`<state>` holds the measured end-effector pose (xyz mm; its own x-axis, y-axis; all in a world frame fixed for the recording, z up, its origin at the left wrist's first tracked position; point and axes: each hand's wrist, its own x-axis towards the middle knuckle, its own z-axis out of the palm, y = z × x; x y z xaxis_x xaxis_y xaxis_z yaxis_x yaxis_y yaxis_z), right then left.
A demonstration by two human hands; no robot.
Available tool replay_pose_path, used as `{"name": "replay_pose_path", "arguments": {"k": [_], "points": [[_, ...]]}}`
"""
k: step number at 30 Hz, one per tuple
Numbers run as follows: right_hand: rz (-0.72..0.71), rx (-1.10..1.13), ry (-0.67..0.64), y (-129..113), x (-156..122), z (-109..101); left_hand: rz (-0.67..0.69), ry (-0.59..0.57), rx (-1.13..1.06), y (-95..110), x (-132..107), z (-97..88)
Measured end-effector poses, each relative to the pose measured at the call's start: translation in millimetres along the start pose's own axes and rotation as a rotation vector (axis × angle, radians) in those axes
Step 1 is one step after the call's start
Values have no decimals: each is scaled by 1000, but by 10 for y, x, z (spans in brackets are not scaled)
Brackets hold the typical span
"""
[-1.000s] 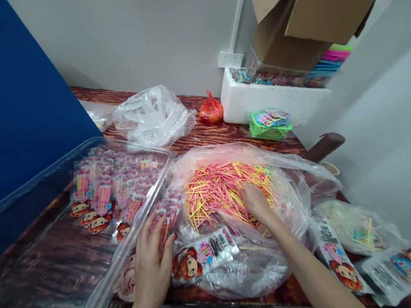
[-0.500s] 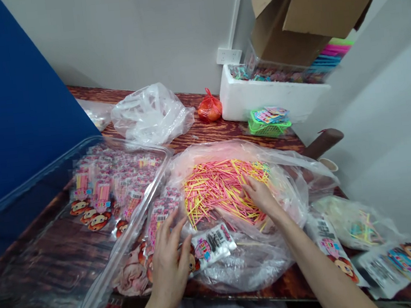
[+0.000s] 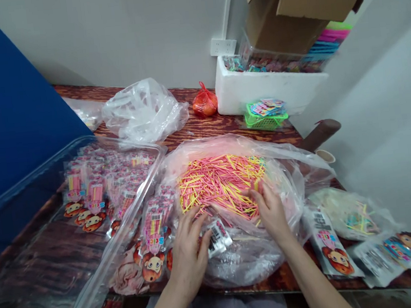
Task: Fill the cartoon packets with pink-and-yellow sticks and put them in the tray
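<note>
A clear plastic bag lies spread on the table, with a heap of thin pink and yellow sticks in it. My right hand is at the right side of the heap, fingers curled together with a few sticks between their tips. My left hand is at the bag's near left edge, fingers apart. Under its fingertips lies a silver printed packet, partly covered by the hand. Filled packets with a cartoon head are piled just left of this hand.
A clear tray with many filled packets stands at left. Behind are a crumpled plastic bag, a red bag of fruit, a white foam box and a green basket. Silver packets lie at right.
My right hand has drawn back toward me at the heap's right side, its fingers closing. My left hand has shifted right, further over the silver packet. The view has moved slightly.
</note>
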<state>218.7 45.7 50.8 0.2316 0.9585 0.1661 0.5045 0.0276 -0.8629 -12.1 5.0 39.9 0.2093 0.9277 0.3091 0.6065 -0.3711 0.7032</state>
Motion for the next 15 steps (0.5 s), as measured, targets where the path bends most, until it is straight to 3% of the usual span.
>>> {"name": "replay_pose_path", "arguments": {"k": [3, 6, 9, 11, 13, 15], "points": [[38, 192, -64, -42, -409, 187, 27, -36, -41, 135, -21, 73], [11, 276, -115, 128, -767, 456, 166, -154, -17, 278, -42, 205], [-21, 315, -100, 357, -960, 602, 355, -336, 47, 338, -46, 338], [-32, 318, -154, 420, -994, 591, 395, -395, 54, 319, -42, 371], [-39, 314, -220, 390, -977, 527, 351, -366, 37, 256, -38, 350], [-4, 286, -248, 313, -942, 458, 261, -266, 44, 156, -40, 304]]}}
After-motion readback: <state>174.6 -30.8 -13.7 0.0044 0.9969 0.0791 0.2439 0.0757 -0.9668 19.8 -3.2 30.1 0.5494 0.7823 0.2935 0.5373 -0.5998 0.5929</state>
